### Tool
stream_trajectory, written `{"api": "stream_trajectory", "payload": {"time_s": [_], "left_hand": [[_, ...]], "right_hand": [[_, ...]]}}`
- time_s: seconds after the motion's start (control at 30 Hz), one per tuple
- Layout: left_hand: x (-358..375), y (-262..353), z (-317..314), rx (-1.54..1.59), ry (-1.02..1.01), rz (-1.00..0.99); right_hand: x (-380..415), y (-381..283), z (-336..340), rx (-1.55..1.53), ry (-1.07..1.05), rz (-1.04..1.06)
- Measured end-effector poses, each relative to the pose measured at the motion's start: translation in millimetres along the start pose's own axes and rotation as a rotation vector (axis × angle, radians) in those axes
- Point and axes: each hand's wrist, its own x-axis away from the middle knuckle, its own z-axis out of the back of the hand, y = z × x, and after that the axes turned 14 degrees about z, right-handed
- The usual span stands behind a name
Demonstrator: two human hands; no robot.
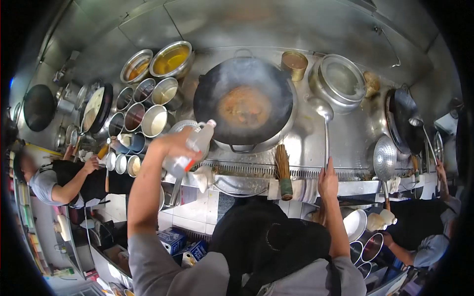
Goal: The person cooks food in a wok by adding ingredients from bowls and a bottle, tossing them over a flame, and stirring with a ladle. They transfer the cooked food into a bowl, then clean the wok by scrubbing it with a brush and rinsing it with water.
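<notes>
My left hand [177, 147] is wrapped round a clear plastic bottle [201, 137] with a red mark, tilted with its neck toward the wok's near left edge. My right hand [328, 182] grips the handle of a metal ladle [323, 108], whose bowl rests above the steel counter right of the wok. The large black wok [207, 98] sits on the stove, steaming, with reddish-brown food [244, 107] in its middle. A perforated strainer lies partly hidden behind the bottle. Below the wok's right side, a bamboo brush [283, 172] leans on the counter edge.
Metal seasoning pots [154, 121] and two bowls of oil [171, 59] stand left of the wok. Behind right are a tin can [295, 65] and a lidded pot [340, 79]. A slotted skimmer [385, 158] lies right. Co-workers [59, 180] [419, 227] stand at both sides.
</notes>
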Motion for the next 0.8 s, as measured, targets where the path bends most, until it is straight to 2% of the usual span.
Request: {"api": "stream_trajectory", "payload": {"time_s": [0.03, 0.07, 0.1, 0.13, 0.17, 0.2, 0.3, 0.4, 0.53, 0.8], "left_hand": [[-14.9, 22.5, 16.7, -0.117, -0.089, 0.040], [-28.5, 43.6, 29.3, -0.237, -0.171, 0.074], [-45.6, 57.7, 35.4, -0.233, -0.160, 0.046], [-65.5, 70.0, 37.7, -0.367, -0.115, -0.006], [-81.2, 82.3, 39.5, -0.500, -0.069, -0.054], [-90.3, 94.5, 43.0, -0.497, -0.058, -0.075], [-115.4, 118.5, 49.0, -0.606, -0.050, -0.119], [-145.1, 119.6, 46.1, -0.745, -0.089, -0.150], [-163.7, 106.3, 51.7, -0.775, -0.116, -0.153], [-154.0, 89.2, 68.9, -0.754, -0.060, -0.203]], "right_hand": [[-3.4, -14.2, 8.9, -0.107, 0.071, 0.050], [-11.5, -38.1, 22.2, -0.088, 0.082, 0.044], [-24.0, -67.6, 36.4, -0.249, 0.012, -0.024], [-35.4, -90.6, 43.5, -0.411, -0.055, -0.090], [-44.0, -98.2, 30.3, -0.484, -0.059, -0.063], [-54.1, -109.9, 20.3, -0.560, -0.066, -0.035], [-80.1, -158.1, 18.7, -1.134, -0.315, -0.233], [-86.2, -169.6, -8.8, -1.318, -0.395, -0.347], [-89.7, -189.3, -0.1, -1.320, -0.456, -0.393], [-98.6, -199.4, 2.8, -1.337, -0.470, -0.415]]}}
